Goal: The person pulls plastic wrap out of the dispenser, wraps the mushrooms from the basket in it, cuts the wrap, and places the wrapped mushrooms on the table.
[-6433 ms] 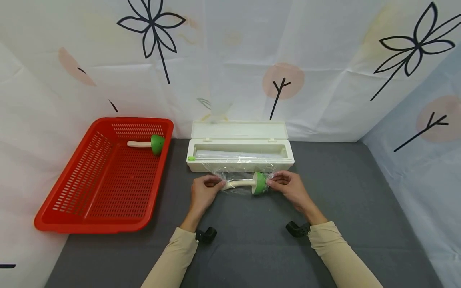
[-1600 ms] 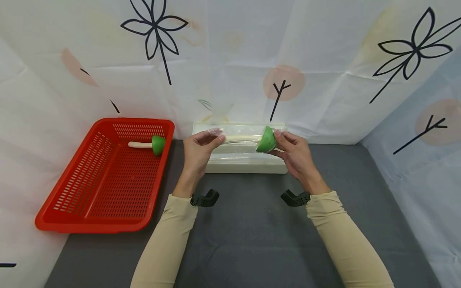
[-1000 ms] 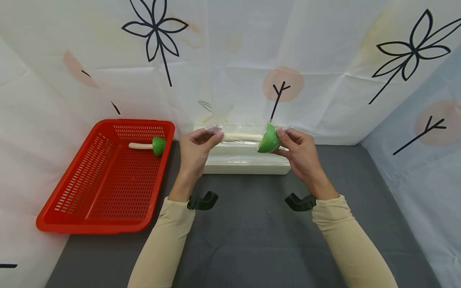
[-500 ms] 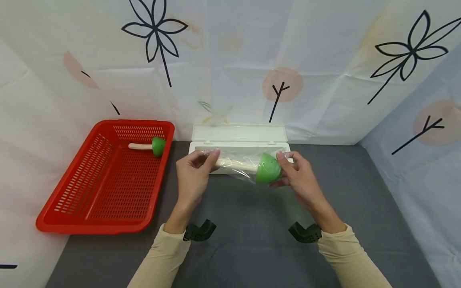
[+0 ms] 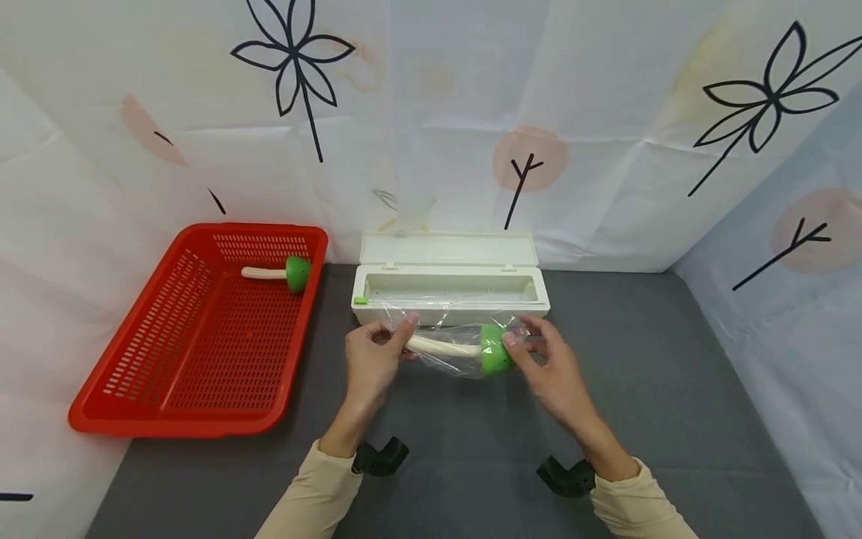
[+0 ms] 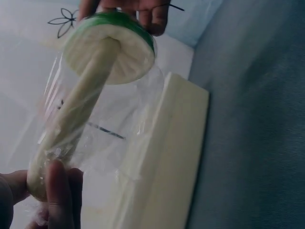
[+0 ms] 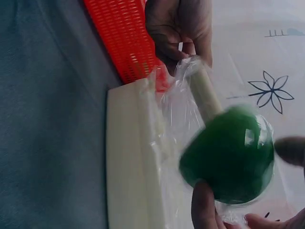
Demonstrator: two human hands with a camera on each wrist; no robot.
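A toy mushroom with a green cap and long cream stem (image 5: pixel 444 346) lies across both hands, loosely wrapped in clear cling film (image 5: pixel 458 367). The left hand (image 5: pixel 373 363) pinches the stem's free end through the film. At the cap, the right hand (image 5: pixel 548 370) holds the green dome (image 7: pixel 231 157) between thumb and fingers. In the left wrist view, the pale underside of the cap (image 6: pixel 112 57) faces the camera and film stretches around the stem. Just behind the hands stands a white cling film dispenser (image 5: pixel 451 313), its lid (image 5: pixel 447 249) raised.
To the left sits a red plastic basket (image 5: pixel 182 419) with slotted sides. Inside it, near the back right, lies another green-capped mushroom (image 5: pixel 296 275). A small green slider (image 5: pixel 361 300) marks the dispenser's left front. White patterned cloth hangs behind the dark grey table (image 5: pixel 471 464).
Both hands lifted the wrapped mushroom in front of the dispenser's lid, then brought it down and nearer the body. The dispenser's trough shows again. The basket stays put.
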